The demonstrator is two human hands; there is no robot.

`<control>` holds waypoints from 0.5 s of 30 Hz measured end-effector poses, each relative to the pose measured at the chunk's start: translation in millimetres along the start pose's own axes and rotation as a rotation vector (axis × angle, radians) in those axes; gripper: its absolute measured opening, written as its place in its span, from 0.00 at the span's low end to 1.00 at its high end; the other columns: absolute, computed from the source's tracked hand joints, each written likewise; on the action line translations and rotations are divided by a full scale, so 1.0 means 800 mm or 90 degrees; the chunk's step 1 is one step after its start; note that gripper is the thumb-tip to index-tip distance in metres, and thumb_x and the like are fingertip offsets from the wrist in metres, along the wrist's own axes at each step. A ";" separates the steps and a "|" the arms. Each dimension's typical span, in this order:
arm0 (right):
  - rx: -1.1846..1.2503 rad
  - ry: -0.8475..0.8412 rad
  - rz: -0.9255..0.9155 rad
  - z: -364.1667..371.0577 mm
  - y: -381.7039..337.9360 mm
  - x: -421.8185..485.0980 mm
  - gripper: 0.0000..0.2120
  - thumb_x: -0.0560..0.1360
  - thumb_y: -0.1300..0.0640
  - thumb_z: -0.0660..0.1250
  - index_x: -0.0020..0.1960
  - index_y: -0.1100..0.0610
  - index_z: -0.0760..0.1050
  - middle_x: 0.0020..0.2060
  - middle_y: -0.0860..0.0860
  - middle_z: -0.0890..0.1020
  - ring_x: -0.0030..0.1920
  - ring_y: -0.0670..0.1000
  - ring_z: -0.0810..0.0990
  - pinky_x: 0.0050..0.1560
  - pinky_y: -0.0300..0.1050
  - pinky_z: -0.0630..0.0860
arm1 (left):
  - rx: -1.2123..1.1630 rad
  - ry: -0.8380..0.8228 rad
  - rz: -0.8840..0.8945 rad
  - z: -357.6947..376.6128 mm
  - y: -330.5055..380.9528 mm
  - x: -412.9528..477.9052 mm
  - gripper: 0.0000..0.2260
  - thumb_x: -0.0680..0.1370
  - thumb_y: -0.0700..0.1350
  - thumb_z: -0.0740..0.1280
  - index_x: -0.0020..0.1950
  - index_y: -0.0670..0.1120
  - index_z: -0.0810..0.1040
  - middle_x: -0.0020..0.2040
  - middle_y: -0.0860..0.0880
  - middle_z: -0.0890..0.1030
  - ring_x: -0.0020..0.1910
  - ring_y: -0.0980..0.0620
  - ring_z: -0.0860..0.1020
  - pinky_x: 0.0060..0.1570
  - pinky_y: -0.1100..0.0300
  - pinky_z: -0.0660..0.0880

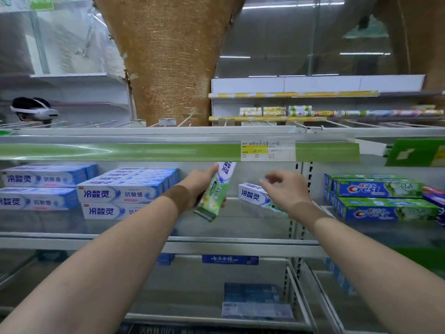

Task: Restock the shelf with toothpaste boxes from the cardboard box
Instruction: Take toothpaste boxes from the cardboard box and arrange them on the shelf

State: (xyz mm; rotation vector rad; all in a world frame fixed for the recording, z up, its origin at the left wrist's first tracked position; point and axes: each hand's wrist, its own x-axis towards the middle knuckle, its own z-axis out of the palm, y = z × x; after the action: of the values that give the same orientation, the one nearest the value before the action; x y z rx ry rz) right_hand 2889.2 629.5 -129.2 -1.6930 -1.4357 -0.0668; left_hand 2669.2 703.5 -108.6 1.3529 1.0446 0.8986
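Shelf (pixel 240 227), blue toothpaste stacks (pixel 120 191), green Crest boxes (pixel 380 201)

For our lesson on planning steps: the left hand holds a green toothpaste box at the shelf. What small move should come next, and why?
Probably lay the green box flat on the shelf, left of the white box lying by the right hand. The left hand grips it tilted, almost on end, above bare shelf space.

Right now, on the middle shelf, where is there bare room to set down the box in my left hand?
Bare shelf lies between the blue-and-white stack and the lying white box, right under the green box your left hand holds. The front strip along the edge is bare too. Crowded: left of that stack, and the Crest boxes at right.
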 end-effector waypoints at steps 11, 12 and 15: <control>0.242 -0.307 0.107 0.030 -0.044 -0.023 0.18 0.70 0.48 0.78 0.55 0.55 0.78 0.39 0.50 0.84 0.32 0.47 0.79 0.31 0.41 0.76 | -0.428 0.002 -0.004 0.017 -0.013 0.004 0.21 0.84 0.54 0.59 0.64 0.36 0.75 0.53 0.37 0.80 0.56 0.37 0.80 0.60 0.37 0.75; 0.218 -0.288 0.113 0.026 -0.040 -0.022 0.19 0.70 0.50 0.79 0.55 0.55 0.77 0.40 0.49 0.82 0.32 0.46 0.78 0.30 0.39 0.76 | -0.438 0.003 -0.003 0.012 -0.014 0.007 0.21 0.83 0.54 0.62 0.65 0.37 0.75 0.58 0.37 0.79 0.60 0.37 0.79 0.61 0.37 0.75; 0.158 -0.248 0.136 0.013 -0.032 -0.021 0.26 0.67 0.54 0.81 0.63 0.52 0.76 0.50 0.51 0.80 0.32 0.48 0.80 0.32 0.39 0.78 | -0.423 0.035 0.005 0.001 -0.020 0.011 0.16 0.79 0.49 0.71 0.61 0.40 0.76 0.57 0.40 0.80 0.59 0.39 0.79 0.55 0.41 0.79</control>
State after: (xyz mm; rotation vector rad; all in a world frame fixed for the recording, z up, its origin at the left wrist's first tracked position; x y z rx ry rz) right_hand 2857.5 621.3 -130.1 -1.6978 -1.4577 0.5647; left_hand 2671.4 711.2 -125.2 0.7760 0.6839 1.1620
